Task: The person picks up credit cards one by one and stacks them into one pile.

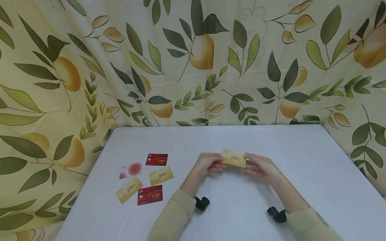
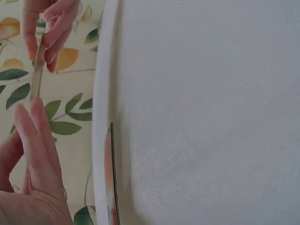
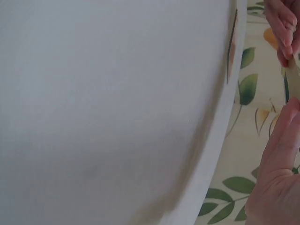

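Note:
A gold card (image 1: 234, 158) with dark script is held up above the white table between both hands. My left hand (image 1: 208, 163) pinches its left end, and my right hand (image 1: 263, 167) pinches the right end. Seen from the left wrist, the card (image 2: 37, 72) is nearly edge-on, running from the left hand (image 2: 35, 164) to the right hand (image 2: 56, 26). From the right wrist, only part of the card (image 3: 293, 82) shows at the frame's edge, with the right hand (image 3: 276, 178) below it.
Left on the white table (image 1: 235, 214) lie two red VIP cards (image 1: 156, 159), two more gold cards (image 1: 161, 175), and a pale piece with a pink disc (image 1: 134, 169). A leaf-and-fruit patterned curtain (image 1: 193, 90) hangs behind. Each wrist bears a black camera mount (image 1: 276, 215).

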`<control>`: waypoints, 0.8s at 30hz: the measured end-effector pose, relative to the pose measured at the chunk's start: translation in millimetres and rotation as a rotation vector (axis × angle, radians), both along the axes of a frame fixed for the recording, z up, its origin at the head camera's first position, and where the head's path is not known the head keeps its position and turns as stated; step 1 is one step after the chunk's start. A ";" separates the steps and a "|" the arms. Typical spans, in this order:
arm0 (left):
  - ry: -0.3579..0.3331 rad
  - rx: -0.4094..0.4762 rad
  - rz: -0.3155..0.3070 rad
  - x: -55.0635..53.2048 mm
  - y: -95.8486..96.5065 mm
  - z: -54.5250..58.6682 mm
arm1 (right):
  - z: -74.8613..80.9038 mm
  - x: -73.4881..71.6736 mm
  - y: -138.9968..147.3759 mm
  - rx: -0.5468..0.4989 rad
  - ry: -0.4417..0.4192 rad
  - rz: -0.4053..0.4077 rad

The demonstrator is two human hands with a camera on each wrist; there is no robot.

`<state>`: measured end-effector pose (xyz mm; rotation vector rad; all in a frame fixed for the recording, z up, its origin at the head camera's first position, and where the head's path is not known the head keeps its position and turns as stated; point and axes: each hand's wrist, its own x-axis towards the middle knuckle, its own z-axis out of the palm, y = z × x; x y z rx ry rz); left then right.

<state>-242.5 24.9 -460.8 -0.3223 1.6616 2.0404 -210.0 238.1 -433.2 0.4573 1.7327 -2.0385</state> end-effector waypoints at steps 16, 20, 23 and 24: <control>0.019 0.038 0.162 -0.6 -23.7 -8.2 | -7.7 -3.7 -35.3 -0.024 0.004 -0.034; 0.009 0.031 0.186 -1.7 -29.5 -11.7 | -12.1 -8.9 -43.7 0.000 -0.018 -0.055; 0.002 0.021 0.201 -2.3 -33.8 -13.1 | -14.8 -13.5 -49.8 0.017 -0.037 -0.065; 0.001 0.016 0.205 -2.4 -35.3 -13.2 | -15.6 -15.1 -51.7 0.023 -0.040 -0.066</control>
